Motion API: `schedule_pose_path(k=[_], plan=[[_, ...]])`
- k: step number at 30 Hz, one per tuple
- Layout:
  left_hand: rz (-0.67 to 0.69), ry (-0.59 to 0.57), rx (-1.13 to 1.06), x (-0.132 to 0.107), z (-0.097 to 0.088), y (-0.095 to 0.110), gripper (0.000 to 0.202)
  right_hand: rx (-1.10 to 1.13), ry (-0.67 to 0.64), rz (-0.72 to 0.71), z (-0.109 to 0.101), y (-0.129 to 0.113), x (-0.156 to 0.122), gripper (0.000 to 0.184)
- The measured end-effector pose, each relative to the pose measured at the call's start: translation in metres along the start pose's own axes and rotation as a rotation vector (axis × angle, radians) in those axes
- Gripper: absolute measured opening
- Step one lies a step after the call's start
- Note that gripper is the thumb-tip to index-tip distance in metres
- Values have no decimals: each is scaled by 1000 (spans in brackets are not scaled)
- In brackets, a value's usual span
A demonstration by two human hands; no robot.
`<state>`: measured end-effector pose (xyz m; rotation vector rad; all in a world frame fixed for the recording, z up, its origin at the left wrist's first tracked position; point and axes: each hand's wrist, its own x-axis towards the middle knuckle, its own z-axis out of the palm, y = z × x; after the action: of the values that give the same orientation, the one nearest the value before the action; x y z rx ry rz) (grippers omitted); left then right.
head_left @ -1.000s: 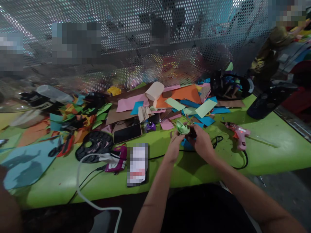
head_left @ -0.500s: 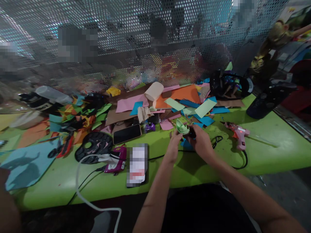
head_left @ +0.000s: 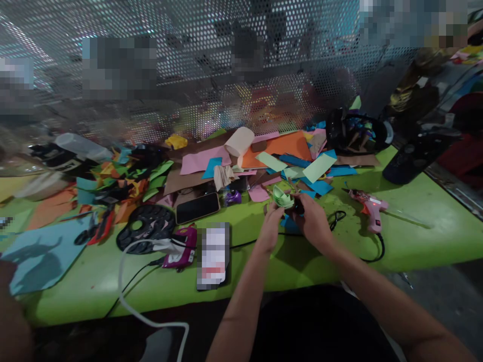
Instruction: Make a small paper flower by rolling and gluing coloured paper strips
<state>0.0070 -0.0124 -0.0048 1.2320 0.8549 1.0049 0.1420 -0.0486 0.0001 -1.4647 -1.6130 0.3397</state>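
Observation:
My left hand (head_left: pixel 271 223) is closed round the base of a light green folded paper piece (head_left: pixel 282 197), whose layered, pointed edges fan upward. My right hand (head_left: pixel 312 218) meets it from the right with curled fingers. Something dark shows between those fingers, but too little of it is visible to name. Beneath the hands lies a scrap of blue paper (head_left: pixel 290 224) on the green table (head_left: pixel 260 274). To the right, a pink hot glue gun (head_left: pixel 373 213) lies on its side with a red light on and a glue stick out of its back.
Cut paper in orange (head_left: pixel 290 147), pink and blue covers the back, along with a white cup (head_left: pixel 241 142). Left of my hands lie a dark phone (head_left: pixel 197 208), a second phone (head_left: pixel 213 256), a purple power strip (head_left: pixel 184 249) and red-handled scissors (head_left: pixel 101 229). A dark tumbler (head_left: pixel 405 161) leans at right.
My hands and the green paper piece stay almost in the same place, with only a very slight shift of the fingers. Nothing on the table has moved.

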Motion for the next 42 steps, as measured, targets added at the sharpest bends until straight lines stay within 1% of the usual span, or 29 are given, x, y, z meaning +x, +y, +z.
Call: schedule_pose_path(k=[4, 7, 12, 18, 23, 31, 35, 38, 40, 42], plan=[[0, 0, 63, 0, -1, -2, 43, -16, 10, -3, 1, 1, 0, 33], [18, -12, 66, 0, -1, -1, 43, -3, 11, -7, 0, -1, 0, 34], [41, -30, 100, -1, -2, 1, 45, -7, 10, 3, 0, -1, 0, 31], [27, -23, 154, -1, -4, -2, 48, -16, 14, 6, 1, 1, -1, 29], [31, -27, 143, -1, -3, 2, 50, 3, 4, 19, 2, 1, 0, 29], [51, 2, 121, -1, 0, 5, 49, 39, -7, 36, 1, 0, -1, 24], [60, 8, 115, -2, 0, 8, 45, 20, 4, 36, 1, 0, -1, 21], [76, 17, 97, -1, -1, 8, 40, 43, 9, 39, 1, -1, 0, 25], [82, 5, 71, 1, -1, 6, 40, 81, 7, 47, 1, -1, 0, 28], [84, -39, 21, 3, -1, 3, 42, 139, -3, 67, 2, -2, -1, 30]])
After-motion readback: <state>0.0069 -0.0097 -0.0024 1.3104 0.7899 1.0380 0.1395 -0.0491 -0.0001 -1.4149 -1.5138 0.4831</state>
